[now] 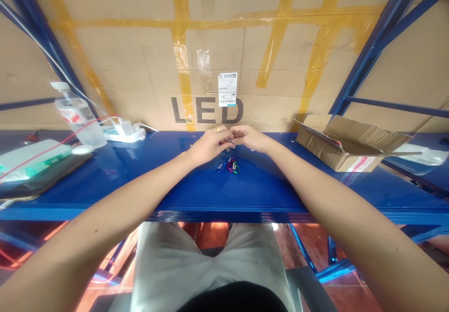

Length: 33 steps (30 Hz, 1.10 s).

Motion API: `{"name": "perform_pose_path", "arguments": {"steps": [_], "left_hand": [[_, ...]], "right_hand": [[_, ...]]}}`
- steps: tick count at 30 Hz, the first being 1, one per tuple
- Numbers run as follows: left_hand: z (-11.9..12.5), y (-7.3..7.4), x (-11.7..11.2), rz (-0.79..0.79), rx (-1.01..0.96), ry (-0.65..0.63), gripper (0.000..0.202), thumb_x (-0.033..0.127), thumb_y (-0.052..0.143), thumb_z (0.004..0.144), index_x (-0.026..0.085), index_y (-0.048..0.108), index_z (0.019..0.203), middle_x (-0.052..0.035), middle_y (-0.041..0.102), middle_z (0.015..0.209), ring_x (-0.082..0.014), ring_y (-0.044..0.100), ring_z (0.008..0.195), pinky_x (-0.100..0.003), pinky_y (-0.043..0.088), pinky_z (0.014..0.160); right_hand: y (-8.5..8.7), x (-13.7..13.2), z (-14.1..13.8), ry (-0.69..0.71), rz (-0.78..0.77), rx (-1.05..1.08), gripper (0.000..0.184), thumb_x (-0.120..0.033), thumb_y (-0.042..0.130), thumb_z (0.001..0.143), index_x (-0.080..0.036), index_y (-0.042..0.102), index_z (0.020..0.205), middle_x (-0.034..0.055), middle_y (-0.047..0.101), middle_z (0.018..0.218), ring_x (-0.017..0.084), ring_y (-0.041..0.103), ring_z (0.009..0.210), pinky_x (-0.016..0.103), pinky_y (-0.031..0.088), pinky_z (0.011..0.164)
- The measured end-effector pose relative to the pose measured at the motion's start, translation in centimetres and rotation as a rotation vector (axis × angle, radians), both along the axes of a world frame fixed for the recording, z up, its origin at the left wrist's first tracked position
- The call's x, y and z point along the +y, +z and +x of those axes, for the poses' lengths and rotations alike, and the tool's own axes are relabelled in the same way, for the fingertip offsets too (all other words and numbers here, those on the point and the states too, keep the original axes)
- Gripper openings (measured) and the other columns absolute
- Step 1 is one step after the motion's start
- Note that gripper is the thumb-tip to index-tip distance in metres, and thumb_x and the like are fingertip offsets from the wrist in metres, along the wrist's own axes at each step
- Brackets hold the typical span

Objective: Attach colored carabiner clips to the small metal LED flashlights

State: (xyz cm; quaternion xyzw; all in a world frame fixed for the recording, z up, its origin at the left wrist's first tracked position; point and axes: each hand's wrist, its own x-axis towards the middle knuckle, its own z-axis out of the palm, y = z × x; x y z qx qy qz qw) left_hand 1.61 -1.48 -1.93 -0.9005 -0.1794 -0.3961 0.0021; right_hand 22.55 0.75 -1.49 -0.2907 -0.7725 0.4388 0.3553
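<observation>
Left hand (208, 144): we see its fingers curled in tight, pinching a small metal piece (229, 142); a gold ring (218, 129) sits on one finger
Right hand (250, 139): fingers closed too, tips meeting the left ones on the same piece
Small metal piece: caught between both sets of fingertips, just above the bench (280, 181); its shape we cannot tell
Coloured clips (231, 166): purple, green and blue bunch on the bench, just on our side of the fingers, not touching them
Cardboard box (347, 146): open, well right of the fingers
Water bottle (79, 115): far left of the fingers, beside a white power strip (122, 132)
</observation>
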Motion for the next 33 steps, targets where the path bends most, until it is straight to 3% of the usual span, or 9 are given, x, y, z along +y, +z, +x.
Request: {"name": "perform_pose_path", "arguments": {"steps": [7,14,18,20,25,33], "left_hand": [[0.0,0.3,-0.4,-0.038,0.012,0.142,0.01,0.024,0.066,0.091,0.019,0.059,0.097,-0.0017,0.061,0.086,-0.0151,0.056,0.076,-0.029,0.046,0.071],[0.2,0.0,-0.1,-0.363,-0.168,0.133,0.017,0.016,0.067,0.085,0.019,0.058,0.099,0.0,0.067,0.08,-0.013,0.064,0.071,-0.028,0.053,0.067],[0.8,0.2,0.2,-0.759,-0.331,0.183,0.019,0.012,0.068,0.086,0.019,0.055,0.097,-0.001,0.068,0.074,-0.0157,0.069,0.064,-0.033,0.059,0.065],[0.9,0.3,0.4,-0.995,-0.423,0.209,0.011,0.014,0.067,0.088,0.017,0.057,0.092,-0.004,0.069,0.071,-0.0178,0.071,0.062,-0.036,0.062,0.065],[0.1,0.3,1.3,-1.364,-0.511,-0.033,0.006,0.014,0.069,0.089,0.01,0.069,0.085,-0.0152,0.076,0.079,-0.021,0.076,0.073,-0.037,0.067,0.078],[0.0,0.5,1.1,-1.487,-0.619,-0.062,0.018,-0.002,0.058,0.092,0.007,0.072,0.085,-0.0159,0.077,0.088,-0.0199,0.078,0.087,-0.034,0.064,0.098]], "right_hand": [[0.1,0.1,0.0,-0.014,0.037,0.049,0.016,-0.015,0.074,0.072,-0.018,0.069,0.087,0.0037,0.076,0.09,0.019,0.069,0.087,0.035,0.054,0.083],[0.3,0.3,0.1,-0.193,0.264,-0.032,0.011,-0.016,0.069,0.076,-0.019,0.069,0.086,0.004,0.074,0.091,0.023,0.067,0.093,0.042,0.053,0.091],[1.2,-0.7,-0.1,-0.316,0.56,-0.27,0.017,-0.012,0.066,0.08,-0.022,0.077,0.088,0.0077,0.073,0.093,0.028,0.064,0.097,0.048,0.047,0.1],[1.6,-1.2,-0.4,-0.335,0.618,-0.292,0.021,-0.012,0.064,0.085,-0.023,0.079,0.092,0.0086,0.072,0.095,0.028,0.063,0.097,0.048,0.046,0.1],[1.6,-1.6,-0.9,-0.263,0.605,-0.359,0.025,-0.009,0.064,0.085,-0.025,0.083,0.092,0.0079,0.072,0.094,0.028,0.064,0.095,0.047,0.045,0.099],[1.0,-0.9,-0.6,-0.283,0.528,-0.311,0.02,-0.01,0.064,0.082,-0.022,0.077,0.091,0.0064,0.075,0.093,0.025,0.065,0.09,0.042,0.049,0.091]]}}
